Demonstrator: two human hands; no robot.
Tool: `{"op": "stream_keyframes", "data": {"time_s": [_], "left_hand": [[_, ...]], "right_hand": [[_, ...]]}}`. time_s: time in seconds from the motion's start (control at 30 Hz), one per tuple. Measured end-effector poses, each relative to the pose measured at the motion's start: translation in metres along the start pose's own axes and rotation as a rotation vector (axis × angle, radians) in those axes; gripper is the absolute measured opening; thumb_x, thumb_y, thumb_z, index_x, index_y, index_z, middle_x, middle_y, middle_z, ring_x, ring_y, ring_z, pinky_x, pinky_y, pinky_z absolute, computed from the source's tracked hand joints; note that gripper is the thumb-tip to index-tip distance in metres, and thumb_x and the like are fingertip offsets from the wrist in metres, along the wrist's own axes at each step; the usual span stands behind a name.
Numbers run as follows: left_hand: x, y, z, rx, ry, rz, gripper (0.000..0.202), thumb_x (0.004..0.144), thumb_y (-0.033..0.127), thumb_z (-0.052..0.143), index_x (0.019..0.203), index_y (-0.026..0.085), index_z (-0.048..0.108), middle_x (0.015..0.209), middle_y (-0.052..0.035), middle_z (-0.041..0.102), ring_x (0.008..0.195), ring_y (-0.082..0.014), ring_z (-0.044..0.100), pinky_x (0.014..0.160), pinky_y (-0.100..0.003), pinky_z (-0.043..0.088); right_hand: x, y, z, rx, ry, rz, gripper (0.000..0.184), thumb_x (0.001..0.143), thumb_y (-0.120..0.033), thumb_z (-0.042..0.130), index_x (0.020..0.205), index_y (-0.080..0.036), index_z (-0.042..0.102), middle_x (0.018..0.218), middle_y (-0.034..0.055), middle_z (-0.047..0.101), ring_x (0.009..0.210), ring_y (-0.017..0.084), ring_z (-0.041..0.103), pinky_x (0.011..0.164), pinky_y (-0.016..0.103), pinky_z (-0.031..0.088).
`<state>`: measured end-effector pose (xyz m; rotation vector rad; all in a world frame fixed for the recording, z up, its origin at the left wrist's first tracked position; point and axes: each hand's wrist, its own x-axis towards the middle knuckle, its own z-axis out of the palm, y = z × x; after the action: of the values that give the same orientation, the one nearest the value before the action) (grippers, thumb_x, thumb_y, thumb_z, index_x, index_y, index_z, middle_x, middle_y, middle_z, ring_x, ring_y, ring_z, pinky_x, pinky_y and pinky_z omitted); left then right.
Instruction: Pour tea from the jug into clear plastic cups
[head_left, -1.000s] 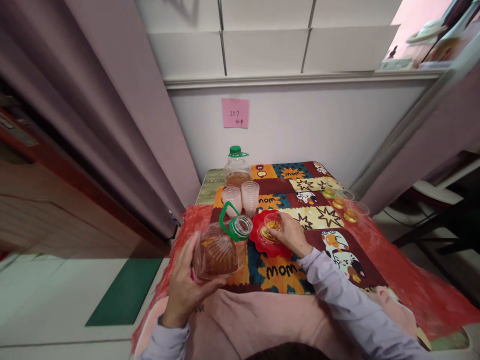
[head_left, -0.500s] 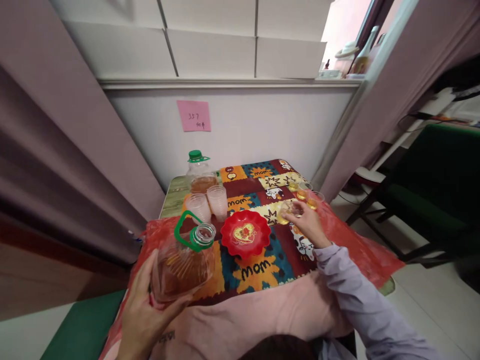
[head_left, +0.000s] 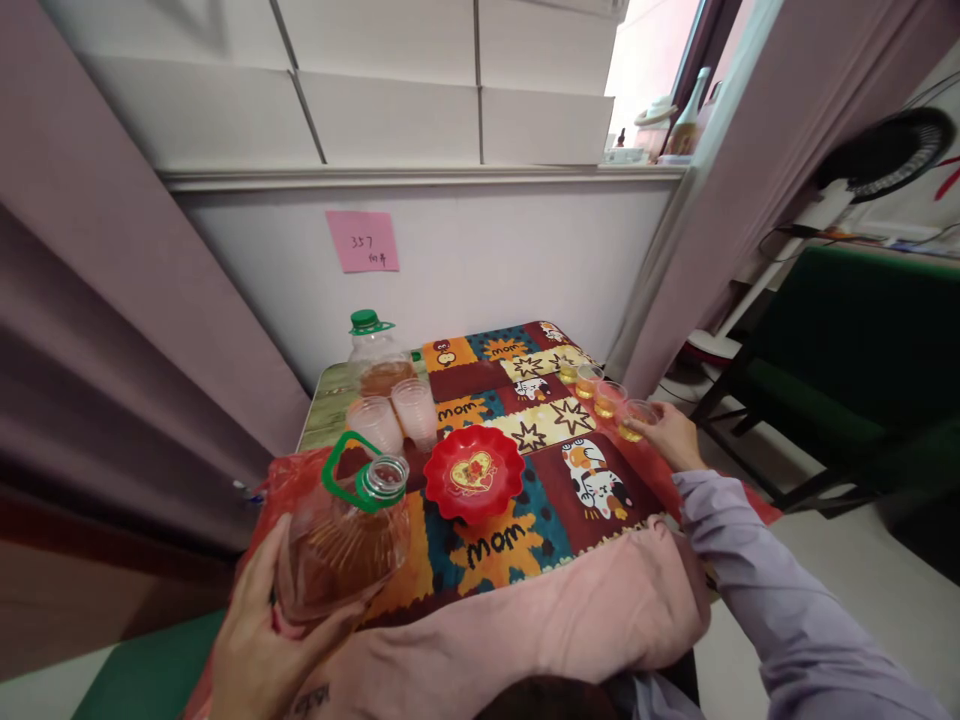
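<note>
My left hand (head_left: 259,630) grips a large clear oil jug (head_left: 341,545) with a green handle and an open neck, tilted over the table's near left corner. My right hand (head_left: 673,435) reaches to the table's right edge, fingers curled round a small clear cup of yellow oil (head_left: 634,418). That cup ends a row of several filled cups (head_left: 600,392). A red scalloped dish (head_left: 474,472) with a heart pattern sits empty on the colourful patchwork cloth (head_left: 525,540).
A second oil bottle with a green cap (head_left: 371,352) stands at the table's back left, with two stacks of empty plastic cups (head_left: 397,415) in front of it. A wall with a pink note (head_left: 362,241) lies behind. A dark chair (head_left: 817,420) stands to the right.
My right hand lifted the filled cup out of the red dish and carried it right to the end of the cup row. The view swung right; the jug stayed in my left hand.
</note>
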<state>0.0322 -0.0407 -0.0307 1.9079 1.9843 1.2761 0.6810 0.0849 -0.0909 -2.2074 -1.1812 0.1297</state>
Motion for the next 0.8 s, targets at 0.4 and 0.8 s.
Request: {"op": "stream_keyframes", "data": {"time_s": [0.4,0.8], "left_hand": [[-0.001,-0.002,-0.005,-0.074,-0.019,-0.112,0.123,0.064,0.083,0.088,0.167,0.024,0.055,0.165,-0.0194,0.065,0.146,-0.0550,0.065,0.125,-0.078,0.048],[-0.002,0.001,-0.004,-0.041,0.002,-0.018,0.112,0.070,0.082,0.087,0.165,0.030,0.057,0.166,-0.0153,0.065,0.149,-0.0541,0.063,0.125,-0.077,0.049]], "right_hand": [[0.005,0.009,0.022,-0.030,-0.005,0.021,0.081,0.076,-0.060,0.089,0.137,-0.010,0.075,0.135,0.0279,0.083,0.125,0.046,0.080,0.109,0.054,0.061],[0.002,-0.001,0.022,-0.029,0.004,0.031,0.081,0.076,-0.061,0.089,0.136,-0.008,0.073,0.130,0.0299,0.083,0.122,0.046,0.081,0.108,0.055,0.062]]}}
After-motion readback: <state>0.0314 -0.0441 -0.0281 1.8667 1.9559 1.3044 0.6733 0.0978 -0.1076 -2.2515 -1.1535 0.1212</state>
